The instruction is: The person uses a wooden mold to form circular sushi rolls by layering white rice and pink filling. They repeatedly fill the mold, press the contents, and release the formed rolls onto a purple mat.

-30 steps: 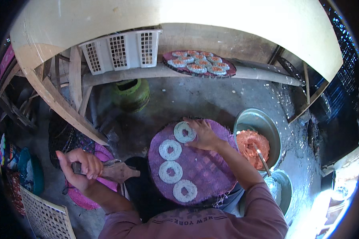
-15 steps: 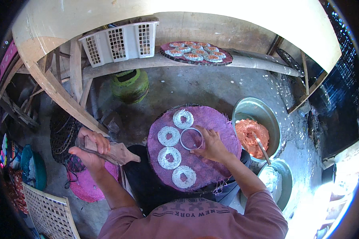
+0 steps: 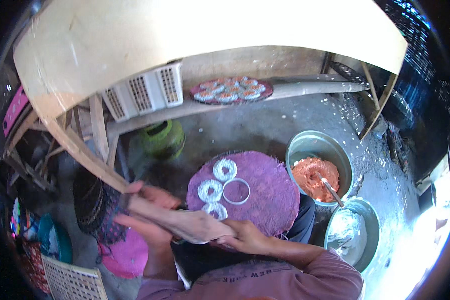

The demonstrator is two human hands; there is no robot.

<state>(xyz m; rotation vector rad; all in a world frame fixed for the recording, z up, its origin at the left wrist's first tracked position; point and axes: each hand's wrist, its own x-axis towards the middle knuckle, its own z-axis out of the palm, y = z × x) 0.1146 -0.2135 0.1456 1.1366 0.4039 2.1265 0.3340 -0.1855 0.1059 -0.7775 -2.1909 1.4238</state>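
Purple round mat (image 3: 265, 195) is lying across the lap, carrying white paste rings (image 3: 211, 190) toward its left edge; rings looking soft, fragile. Both hands, left hand (image 3: 150, 210) and right hand (image 3: 245, 236), are pinching a thin, light tan sheet (image 3: 185, 222) at the mat's near-left edge, fingers pressed together; best gripped at its edges.

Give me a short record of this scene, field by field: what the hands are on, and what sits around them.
Left hand: gripping a long flat wooden piece
Right hand: on the same piece's near end
Purple round mat: holds three white lacy rounds and an empty ring mould
Metal bowl: orange paste, with a spoon
Second bowl: white mixture
Far ledge: another filled round tray
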